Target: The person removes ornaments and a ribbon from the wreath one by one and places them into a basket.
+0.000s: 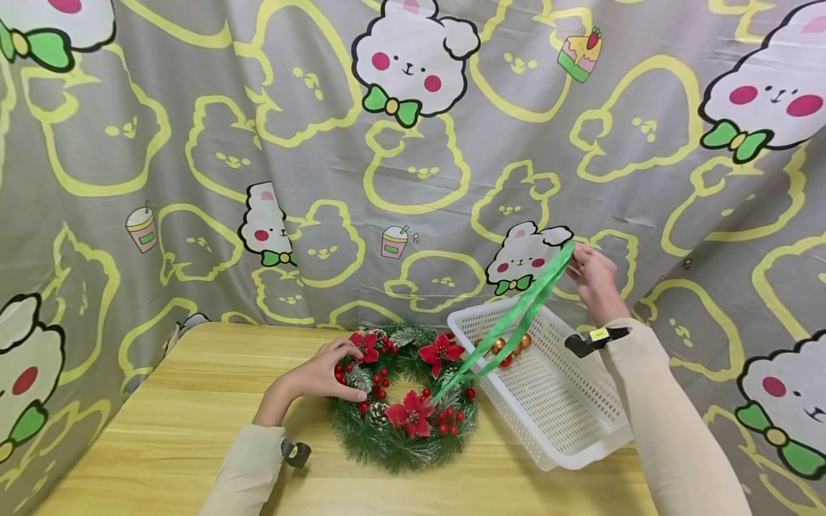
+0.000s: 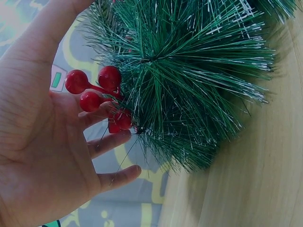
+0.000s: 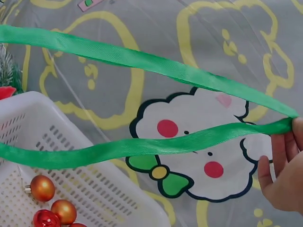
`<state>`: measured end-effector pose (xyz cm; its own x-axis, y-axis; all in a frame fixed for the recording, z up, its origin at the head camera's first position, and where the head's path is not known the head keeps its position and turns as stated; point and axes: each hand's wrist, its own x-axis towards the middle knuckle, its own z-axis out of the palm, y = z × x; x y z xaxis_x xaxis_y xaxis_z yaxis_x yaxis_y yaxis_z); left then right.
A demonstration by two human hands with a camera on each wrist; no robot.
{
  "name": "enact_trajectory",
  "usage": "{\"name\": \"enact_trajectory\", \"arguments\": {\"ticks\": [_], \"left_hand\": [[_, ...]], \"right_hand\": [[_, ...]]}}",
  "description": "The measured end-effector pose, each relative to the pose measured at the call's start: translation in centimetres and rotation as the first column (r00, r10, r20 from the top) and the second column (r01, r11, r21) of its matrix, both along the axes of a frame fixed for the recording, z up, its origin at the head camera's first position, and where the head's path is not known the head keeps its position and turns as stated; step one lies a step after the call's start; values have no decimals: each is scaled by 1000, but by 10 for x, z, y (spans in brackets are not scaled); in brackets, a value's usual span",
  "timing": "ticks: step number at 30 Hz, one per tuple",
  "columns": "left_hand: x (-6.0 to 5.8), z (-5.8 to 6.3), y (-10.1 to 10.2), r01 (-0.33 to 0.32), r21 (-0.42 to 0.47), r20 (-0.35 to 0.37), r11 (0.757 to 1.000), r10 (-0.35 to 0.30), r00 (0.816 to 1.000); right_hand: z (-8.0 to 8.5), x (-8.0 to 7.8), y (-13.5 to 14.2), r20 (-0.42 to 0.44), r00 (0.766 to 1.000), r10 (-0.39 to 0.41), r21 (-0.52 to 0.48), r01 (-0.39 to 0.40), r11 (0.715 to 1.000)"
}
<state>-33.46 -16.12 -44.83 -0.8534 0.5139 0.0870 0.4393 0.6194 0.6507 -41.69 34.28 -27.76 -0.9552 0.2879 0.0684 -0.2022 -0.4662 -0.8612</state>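
A green wreath (image 1: 400,455) with red flowers, red berries (image 2: 110,78) and pine cones lies on the wooden table. My left hand (image 1: 325,373) rests on the wreath's left side, thumb and fingers spread; in the left wrist view its palm faces the berries and the fingertips touch the needles. Held up at the right, my right hand (image 1: 594,279) pinches a green ribbon (image 3: 142,146) between thumb and fingers. Two strands of the ribbon slope down from that hand to the wreath's right side, where their lower ends are lost among the needles.
A white perforated plastic basket (image 1: 548,455) stands on the table right of the wreath, beneath the right forearm. Several orange and red baubles (image 3: 42,188) lie in its far left corner. A patterned grey curtain (image 1: 323,165) hangs behind the table (image 1: 174,430).
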Motion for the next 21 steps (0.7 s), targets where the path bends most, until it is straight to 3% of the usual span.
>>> {"name": "enact_trajectory", "arguments": {"ticks": [6, 13, 21], "left_hand": [[1, 1, 0, -3, -4, 1, 1000, 3, 1000], [0, 1, 1, 0, -1, 0, 1000, 0, 1000], [0, 0, 0, -5, -3, 2, 1000, 5, 1000]], "right_hand": [[-2, -1, 12, 52, 983, -177, -47, 180, 983], [0, 4, 24, 94, 923, -373, -60, 379, 924], [2, 7, 33, 86, 877, -474, -95, 480, 872]]}}
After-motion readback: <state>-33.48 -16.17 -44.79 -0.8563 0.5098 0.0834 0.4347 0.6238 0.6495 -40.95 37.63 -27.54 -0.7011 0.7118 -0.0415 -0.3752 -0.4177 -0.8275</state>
